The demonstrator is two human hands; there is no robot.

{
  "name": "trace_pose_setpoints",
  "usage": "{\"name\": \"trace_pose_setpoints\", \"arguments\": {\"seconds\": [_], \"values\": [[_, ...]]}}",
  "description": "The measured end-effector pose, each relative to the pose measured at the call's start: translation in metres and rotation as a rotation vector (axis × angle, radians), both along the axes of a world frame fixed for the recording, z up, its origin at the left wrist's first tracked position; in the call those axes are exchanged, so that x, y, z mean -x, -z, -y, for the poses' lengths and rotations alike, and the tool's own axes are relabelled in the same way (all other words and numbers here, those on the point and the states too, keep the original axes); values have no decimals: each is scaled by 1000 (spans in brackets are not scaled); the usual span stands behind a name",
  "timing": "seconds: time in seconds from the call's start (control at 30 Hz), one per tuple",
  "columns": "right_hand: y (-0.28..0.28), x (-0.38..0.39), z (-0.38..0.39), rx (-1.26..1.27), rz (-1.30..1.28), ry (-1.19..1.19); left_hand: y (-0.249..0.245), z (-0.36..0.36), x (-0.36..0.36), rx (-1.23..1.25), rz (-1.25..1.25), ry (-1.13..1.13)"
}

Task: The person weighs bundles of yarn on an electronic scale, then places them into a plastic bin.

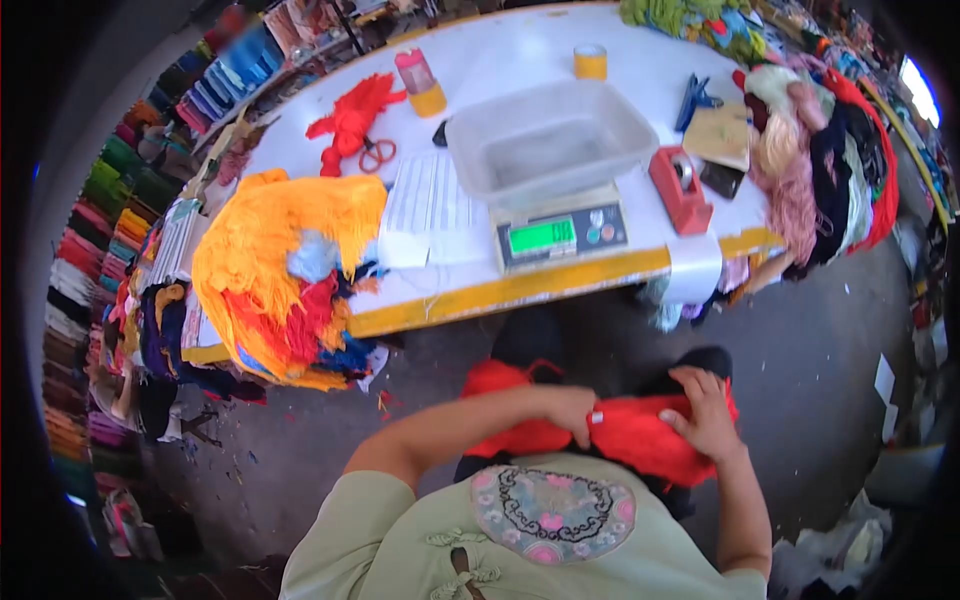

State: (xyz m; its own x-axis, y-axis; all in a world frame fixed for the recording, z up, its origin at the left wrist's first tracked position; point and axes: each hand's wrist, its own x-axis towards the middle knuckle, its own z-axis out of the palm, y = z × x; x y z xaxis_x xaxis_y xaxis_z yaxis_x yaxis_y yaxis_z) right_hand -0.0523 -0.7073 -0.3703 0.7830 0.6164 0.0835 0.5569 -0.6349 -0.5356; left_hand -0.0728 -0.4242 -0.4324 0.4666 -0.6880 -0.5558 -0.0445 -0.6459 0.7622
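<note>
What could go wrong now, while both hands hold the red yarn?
1. The left hand and right hand grip the red yarn bundle low over the floor, where scraps lie. Loose strands might drop and pick up dirt.
2. The orange yarn pile hangs over the table edge and could slide off.

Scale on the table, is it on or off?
On. The scale has its display lit green, with digits showing.
</note>
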Motion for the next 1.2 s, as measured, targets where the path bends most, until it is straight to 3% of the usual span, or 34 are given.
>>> {"name": "trace_pose_setpoints", "arguments": {"seconds": [0.07, 0.13, 0.2, 0.27, 0.43, 0.57, 0.73, 0.9, 0.97, 1.0, 1.03, 1.2], "values": [[37, -12, 18, -9, -38, 68, 18, 13, 9, -88, 135, -16], [88, -19, 26, -53, -26, 90, 29, 24, 16, -228, 207, -170], [109, -37, 24, 54, -162, 80, 32, 31, 8, -286, 136, -133], [129, -50, 24, -16, -233, 48, 15, 29, -10, -223, 66, -85], [115, -102, 47, 60, -419, 59, -17, 45, -85, -216, -54, -28], [117, -103, 73, -63, -438, 255, -58, 79, -119, -259, -122, 20], [23, -57, 140, -158, -348, 670, -120, 155, -148, -289, -143, 98], [-87, -44, 263, -291, -429, 923, -169, 267, -177, -246, -22, 161], [-120, -61, 324, -270, -276, 867, -168, 324, -196, -261, 24, 188], [-146, -75, 349, -318, -325, 903, -216, 356, -212, -222, 203, 266], [-171, -95, 373, -432, -389, 898, -259, 385, -225, -180, 229, 278], [-280, -220, 429, -584, -555, 539, -363, 483, -263, 167, 298, 229]]}}
